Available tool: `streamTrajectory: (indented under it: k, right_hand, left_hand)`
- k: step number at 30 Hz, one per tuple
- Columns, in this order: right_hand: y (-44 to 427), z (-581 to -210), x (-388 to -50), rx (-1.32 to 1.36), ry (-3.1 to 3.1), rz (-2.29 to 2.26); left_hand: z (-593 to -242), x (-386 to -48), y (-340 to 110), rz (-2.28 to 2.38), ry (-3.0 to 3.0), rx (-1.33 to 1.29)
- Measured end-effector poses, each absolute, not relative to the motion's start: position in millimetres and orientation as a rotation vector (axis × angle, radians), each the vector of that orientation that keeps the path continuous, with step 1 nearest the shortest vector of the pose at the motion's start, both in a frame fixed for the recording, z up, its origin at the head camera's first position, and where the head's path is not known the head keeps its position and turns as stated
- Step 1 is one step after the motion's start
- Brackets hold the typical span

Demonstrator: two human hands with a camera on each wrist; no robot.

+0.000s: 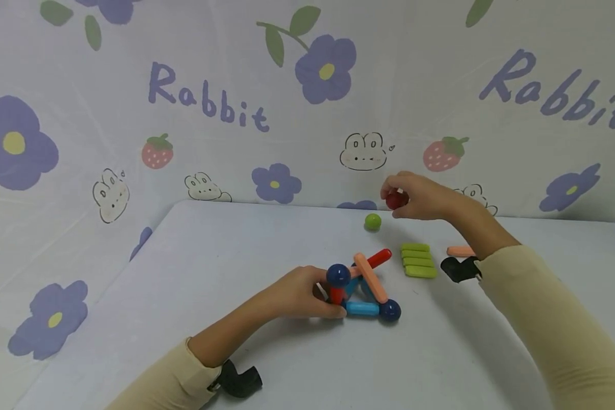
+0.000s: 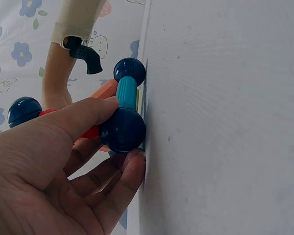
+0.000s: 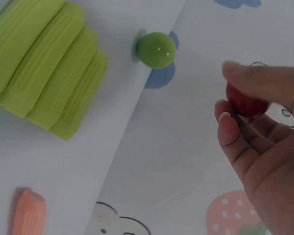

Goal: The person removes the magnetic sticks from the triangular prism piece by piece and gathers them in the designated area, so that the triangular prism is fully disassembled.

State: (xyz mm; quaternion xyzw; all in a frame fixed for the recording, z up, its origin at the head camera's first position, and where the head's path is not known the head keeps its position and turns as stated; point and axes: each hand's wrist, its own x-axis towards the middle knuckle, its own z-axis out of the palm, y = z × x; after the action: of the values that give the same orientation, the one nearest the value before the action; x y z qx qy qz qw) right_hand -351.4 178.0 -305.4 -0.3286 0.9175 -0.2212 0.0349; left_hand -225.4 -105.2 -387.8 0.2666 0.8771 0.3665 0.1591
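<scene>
A frame of coloured rods and dark blue balls stands on the table, with a blue rod [image 1: 363,308], an orange rod [image 1: 371,278] and a red rod [image 1: 380,258]. My left hand [image 1: 299,293] grips its left corner; in the left wrist view the thumb lies by a dark blue ball [image 2: 122,130] and a teal rod [image 2: 127,93]. Over the table's back edge my right hand [image 1: 424,196] pinches a red ball [image 1: 397,200] between thumb and fingers. The right wrist view shows this red ball [image 3: 247,101] partly covered by the thumb.
A green ball [image 1: 373,222] lies near the back edge. Several green rods [image 1: 418,260] lie side by side right of the frame. Beyond them is an orange rod [image 1: 460,251], partly hidden by the right arm. A printed cloth hangs behind the table [image 1: 225,250].
</scene>
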Motion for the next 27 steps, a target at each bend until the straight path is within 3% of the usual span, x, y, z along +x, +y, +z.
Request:
streamTrajectory:
  k: [12,27]
  right_hand:
    - [176,-330,-373,-0.735,2.785,-0.710]
    - [172,-359,-392,-0.590,2.801,-0.608]
  left_hand:
    - [-388,-225,-105,1.047,2.503,0.759]
    - [-387,-227,-104,1.041,2.507,0.720]
